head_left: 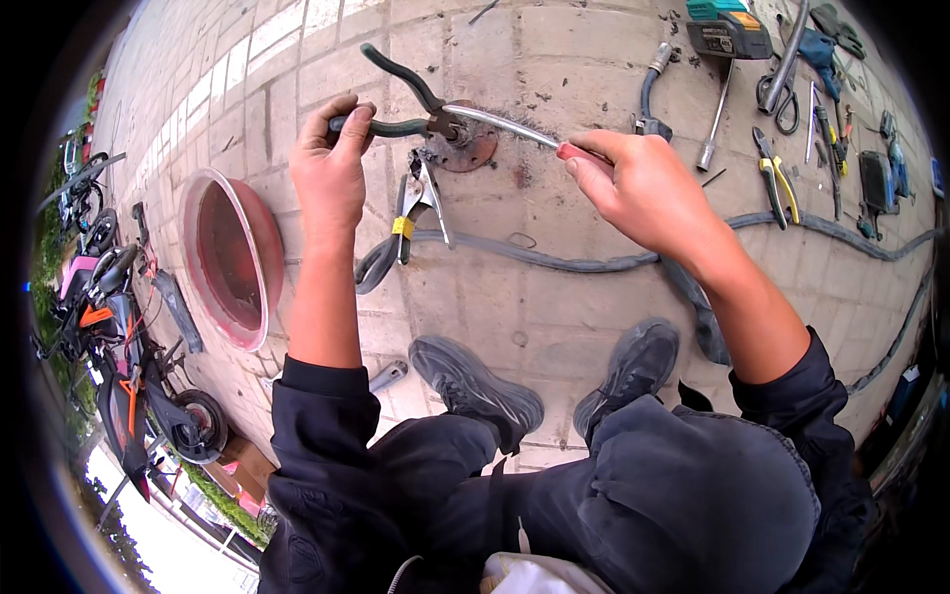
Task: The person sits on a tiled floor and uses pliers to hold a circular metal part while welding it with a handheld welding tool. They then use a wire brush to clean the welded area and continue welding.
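Note:
My left hand (331, 173) grips the lower handle of dark green-handled pliers (414, 91), which stand open-handled over a rusty round metal flange (465, 148) with a central shaft. My right hand (643, 193) holds a curved silver bar with a red handle (510, 124); its far end reaches the pliers' head, where exact contact is too small to tell. Just below, a metal spring clamp (424, 203) with a yellow band lies beside the flange.
A red basin (267, 257) sits left, near motorbikes (114, 337). Thick cable (564, 262) crosses the paving (524, 317) above my shoes (475, 391). At right lie yellow-handled pliers (775, 178), scissors (787, 114), a socket bar (714, 129), a teal-and-yellow power-tool part (730, 35) and several other tools.

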Motion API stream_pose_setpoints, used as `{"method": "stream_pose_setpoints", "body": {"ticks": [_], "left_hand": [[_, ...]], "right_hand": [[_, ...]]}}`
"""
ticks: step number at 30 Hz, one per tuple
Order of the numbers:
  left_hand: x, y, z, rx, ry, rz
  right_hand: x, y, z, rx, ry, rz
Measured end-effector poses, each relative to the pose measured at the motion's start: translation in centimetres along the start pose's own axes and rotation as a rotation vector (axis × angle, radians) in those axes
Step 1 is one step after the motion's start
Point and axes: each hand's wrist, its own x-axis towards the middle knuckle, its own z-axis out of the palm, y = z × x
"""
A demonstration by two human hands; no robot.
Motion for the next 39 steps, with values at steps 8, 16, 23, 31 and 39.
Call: {"method": "stream_pose_setpoints", "body": {"ticks": [8,16,23,31,39], "left_hand": [[-0.5,-0.3,2.2,0.051,-0.072,0.113],[2.1,-0.4,3.8,-0.144,-0.436,0.168],[3.3,-0.8,4.0,-0.209,-0.569,0.130],[1.5,-0.6,2.8,-0.024,-0.480,0.324],[1.3,-1.5,1.1,0.121,-0.475,0.572]], "right_hand": [[0.5,2.1,2.2,-0.106,-0.045,-0.045],[0.5,3.1,3.3,-0.486,0.004,-0.305],[1.0,3.5,3.2,-0.481,-0.026,-0.327],[0.4,4.7,3.8,-0.435,0.011,-0.344],[0.8,6.3,3.8,-0.529,0.040,-0.464]]}}
